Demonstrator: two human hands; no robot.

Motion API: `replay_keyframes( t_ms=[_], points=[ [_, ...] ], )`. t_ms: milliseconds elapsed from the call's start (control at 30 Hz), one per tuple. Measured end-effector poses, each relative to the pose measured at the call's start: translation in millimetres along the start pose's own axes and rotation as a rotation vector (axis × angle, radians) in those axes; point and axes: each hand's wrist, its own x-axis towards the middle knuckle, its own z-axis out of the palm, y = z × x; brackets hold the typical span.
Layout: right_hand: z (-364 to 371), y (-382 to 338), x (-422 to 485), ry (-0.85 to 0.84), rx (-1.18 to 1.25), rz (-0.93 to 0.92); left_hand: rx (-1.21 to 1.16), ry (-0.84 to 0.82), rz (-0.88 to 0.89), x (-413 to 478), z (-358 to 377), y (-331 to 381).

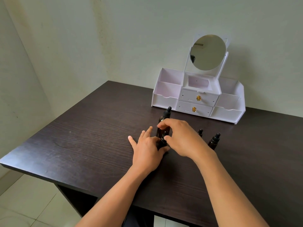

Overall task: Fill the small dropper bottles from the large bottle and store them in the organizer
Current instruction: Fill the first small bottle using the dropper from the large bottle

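Head view: the left hand (147,148) steadies a small amber glass dropper bottle (162,142) on the dark wooden table (82,136); the right hand (182,138) pinches its cap. Careless twisting could topple the tall amber bottle (164,118) just behind.

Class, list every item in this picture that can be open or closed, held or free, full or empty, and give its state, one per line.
Large amber dropper bottle: upright, capped.
Small amber dropper bottle: upright, in both hands' grip.
Two other small dropper bottles: upright, capped, untouched.
White organizer: drawers shut, visible compartments empty.
Left hand: on bottle body.
Right hand: at the cap.
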Motion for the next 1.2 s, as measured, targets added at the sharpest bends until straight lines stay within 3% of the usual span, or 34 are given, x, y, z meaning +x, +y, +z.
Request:
replay_keyframes(
  t_ms=[233, 400, 767, 1200],
  points=[
    [7, 0, 1, 0.210, -0.089, 0.048, -0.014, -0.007, 0.013, -1, 1, -1],
    [2, 11, 6, -0.012, -0.054, 0.021, 0.012, 0.003, 0.004, 1, 3, -4],
    [3, 24, 9, -0.122, 0.048, -0.011, 0.035, -0.011, 0.016, 1, 2, -3],
    [15, 14, 11, -0.014, -0.084, 0.079, 0.048, -0.018, 0.024, 2, 3, -3]
  ],
)
